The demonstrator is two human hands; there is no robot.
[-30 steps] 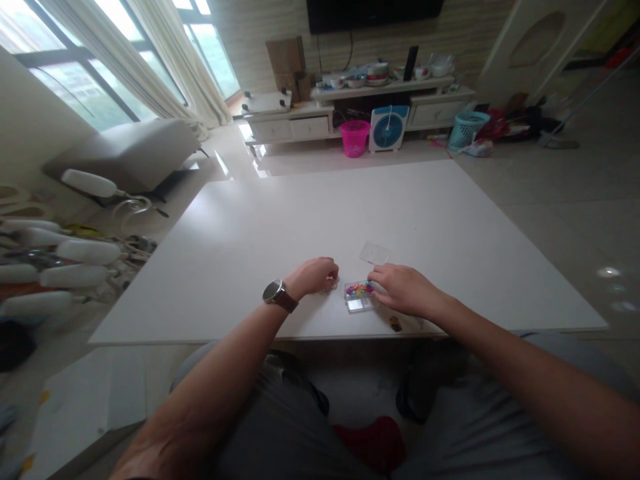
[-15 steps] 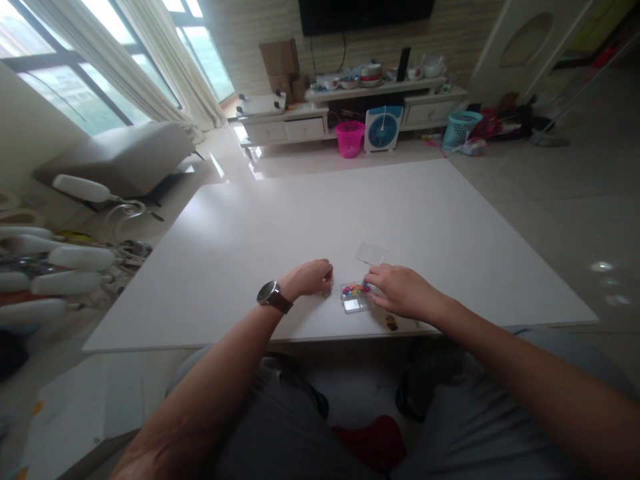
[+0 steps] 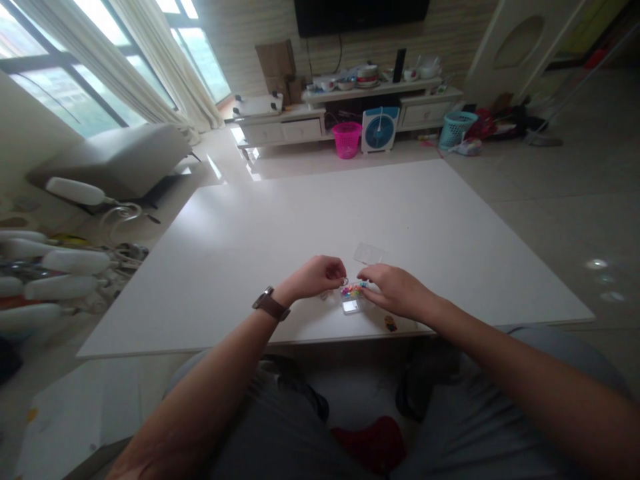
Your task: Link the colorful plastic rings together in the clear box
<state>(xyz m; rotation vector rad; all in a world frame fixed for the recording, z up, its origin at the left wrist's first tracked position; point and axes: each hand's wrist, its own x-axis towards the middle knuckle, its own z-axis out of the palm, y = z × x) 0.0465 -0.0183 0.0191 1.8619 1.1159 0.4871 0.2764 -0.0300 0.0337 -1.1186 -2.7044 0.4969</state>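
Observation:
A small clear box (image 3: 351,299) with several coloured beads stands near the front edge of the white table (image 3: 310,220). My left hand (image 3: 320,275), with a watch on the wrist, is raised just left of the box and pinches something tiny that I cannot make out. My right hand (image 3: 395,288) rests at the box's right side, its fingertips pinched together over the beads. The box's clear lid (image 3: 369,253) lies flat just beyond the hands. A small dark object (image 3: 391,324) lies by the table's edge under my right wrist.
Beyond the table stand a low white TV cabinet (image 3: 350,110) with dishes, a pink basket (image 3: 347,139), a blue fan (image 3: 379,129) and a teal basket (image 3: 454,128). A grey lounge chair (image 3: 115,157) and white cylinders (image 3: 60,273) lie at the left.
My left hand has lifted off the table and moved right toward the bead box. My right hand's fingertips have come over the beads. The camera has tilted slightly.

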